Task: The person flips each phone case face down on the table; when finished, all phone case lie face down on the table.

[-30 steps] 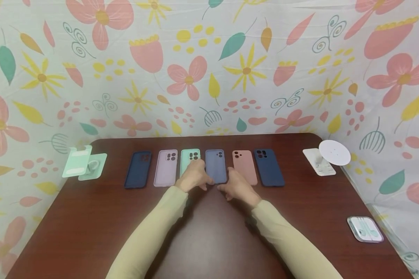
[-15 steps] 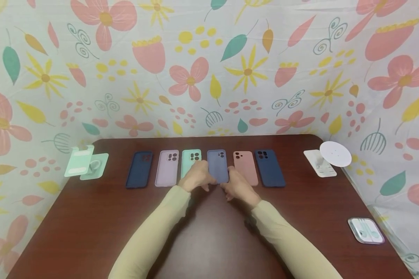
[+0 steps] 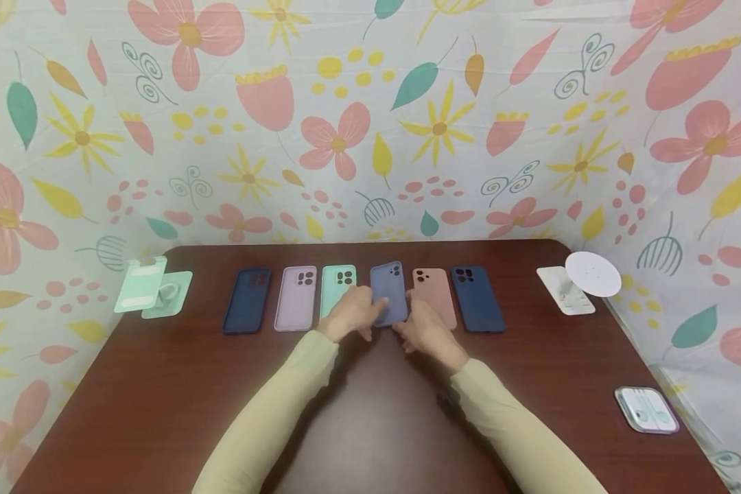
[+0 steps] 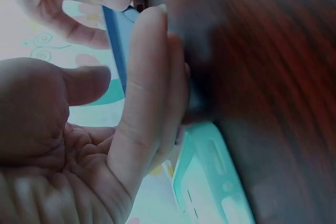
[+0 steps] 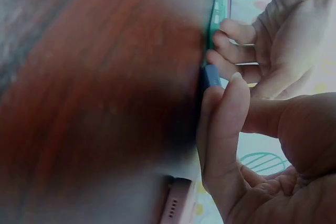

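A blue-grey phone case (image 3: 387, 291) stands in the middle of a row of cases, turned at a slant with its camera holes at the far end. My right hand (image 3: 429, 333) pinches its lower right corner between thumb and fingers. At its left edge my left hand (image 3: 353, 312) has its thumb raised over the case, thumb and fingers apart. In the left wrist view, the left fingers (image 4: 147, 82) cover part of the case (image 4: 116, 45). A mint case (image 3: 338, 281) lies partly under the left hand, and a pink case (image 3: 435, 295) beside the right.
Navy (image 3: 247, 302) and lilac (image 3: 296, 298) cases lie to the left, another navy case (image 3: 478, 300) to the right. A mint folding stand (image 3: 151, 288) and a white round-topped stand (image 3: 583, 278) flank the row. Boxed earphones (image 3: 646, 409) rest near the right table edge.
The blue-grey case has turned from straight to slanted and shifted slightly right. My left thumb has lifted from its lower edge, while my right hand has taken hold of its right corner.
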Demonstrator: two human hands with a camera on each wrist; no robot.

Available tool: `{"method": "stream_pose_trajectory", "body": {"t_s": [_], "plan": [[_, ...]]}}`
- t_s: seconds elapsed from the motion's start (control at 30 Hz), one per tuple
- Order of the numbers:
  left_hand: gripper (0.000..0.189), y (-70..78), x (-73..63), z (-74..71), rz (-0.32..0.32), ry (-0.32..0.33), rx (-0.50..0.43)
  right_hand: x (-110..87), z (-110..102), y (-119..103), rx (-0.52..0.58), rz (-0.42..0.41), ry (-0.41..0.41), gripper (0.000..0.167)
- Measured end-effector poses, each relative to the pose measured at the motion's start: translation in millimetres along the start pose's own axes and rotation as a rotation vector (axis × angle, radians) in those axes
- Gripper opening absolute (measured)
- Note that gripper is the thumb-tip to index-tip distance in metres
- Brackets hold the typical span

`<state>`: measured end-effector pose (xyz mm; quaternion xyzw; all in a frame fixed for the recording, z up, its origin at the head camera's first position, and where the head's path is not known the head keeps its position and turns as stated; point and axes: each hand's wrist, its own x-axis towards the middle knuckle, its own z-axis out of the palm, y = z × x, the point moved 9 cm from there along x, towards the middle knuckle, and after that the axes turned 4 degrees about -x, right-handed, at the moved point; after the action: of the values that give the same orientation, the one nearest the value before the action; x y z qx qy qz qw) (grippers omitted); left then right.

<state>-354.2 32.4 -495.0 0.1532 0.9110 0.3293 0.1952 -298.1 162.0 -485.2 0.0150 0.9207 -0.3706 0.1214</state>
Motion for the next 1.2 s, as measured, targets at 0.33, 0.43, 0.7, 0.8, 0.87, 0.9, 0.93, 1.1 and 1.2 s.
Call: {"method": "stream_pose_trajectory", "body": {"t_s": [0.33,0.43,0.7,0.8,0.87,0.9,0.93,1.1,1.2], "plan": [[0.069,5.8,-9.2,-2.7,-0.008,0.029,-0.117,2.9,-5,8,-0.066,-0.06,0.066,0.081],[0.076,4.6,-8.3,-1.5,0.0,0.029,-0.163,-11.9,-13,-6,-0.041,-0.06,0.078,0.079],[0.086,17.2,-19.6,-3.1,-0.018,0.04,-0.249,-28.9,-18,-27,-0.062,-0.091,0.129,0.075],[0.076,18.6,-23.7,-4.7,-0.037,0.042,-0.273,-27.9,-17,-28,-0.051,-0.094,0.129,0.074],[0.07,16.9,-24.1,-4.2,-0.042,0.034,-0.306,-27.4,-16,-30,-0.034,-0.098,0.124,0.073],[0.068,16.1,-24.4,-4.1,-0.045,0.026,-0.33,-26.3,-15,-29,-0.032,-0.095,0.12,0.073],[0.067,15.2,-24.7,-4.1,-0.047,0.017,-0.352,-25.8,-14,-29,-0.031,-0.093,0.115,0.073],[0.07,11.7,-25.5,-2.6,-0.096,-0.045,-0.448,-20.6,-7,-27,-0.019,-0.09,0.064,0.071],[0.071,9.1,-26.0,-3.6,-0.119,-0.058,-0.488,-16.5,-2,-23,-0.01,-0.083,0.025,0.066]]}}
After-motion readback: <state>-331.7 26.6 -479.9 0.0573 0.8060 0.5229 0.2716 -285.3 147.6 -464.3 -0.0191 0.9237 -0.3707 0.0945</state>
